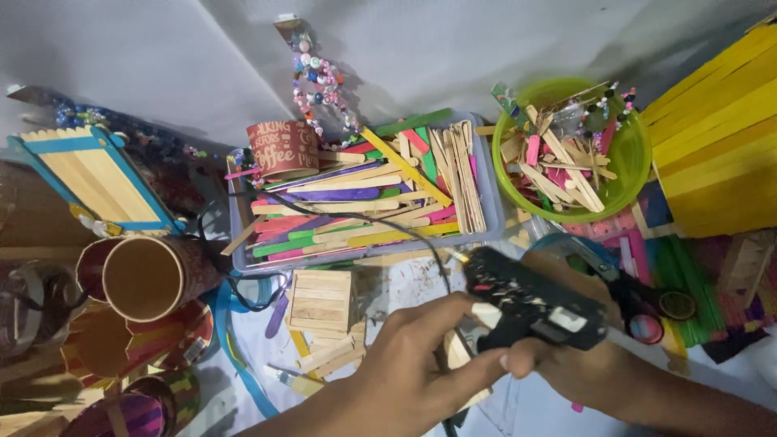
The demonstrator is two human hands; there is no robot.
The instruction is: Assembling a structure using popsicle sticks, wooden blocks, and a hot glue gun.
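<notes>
Black tool: a glue gun [530, 306] lies across the lower right of the head view, nozzle toward the upper left, pale labels on its side, a dark cord running from it over the tray.
Right hand: the right hand [584, 368] enters from the lower right; its fingers are wrapped around the glue gun's handle from below, mostly hidden behind the body of the tool.
Left hand: the left hand [421, 368] enters from the bottom edge, palm down; thumb and forefinger curl toward the gun's underside, the forefinger tip touching it near the trigger. Whether these fingers pinch anything of their own cannot be told.
Beneath the hands: a pale wooden piece [458, 356] shows between the two hands, largely covered.
Square panel: a small square of joined plain sticks [321, 301] lies just left of the left hand, with loose sticks below it.
Tray: a clear plastic tray [490, 194] above the gun holds plain and coloured craft sticks.
Bowl: a green bowl [635, 158] at upper right holds stick offcuts and beads.
Left side: a cardboard tube [146, 277] lies on its side, open end to the camera; a stick panel with blue edges [97, 178] sits above it.
Right edge: a yellow stick structure [720, 137].
</notes>
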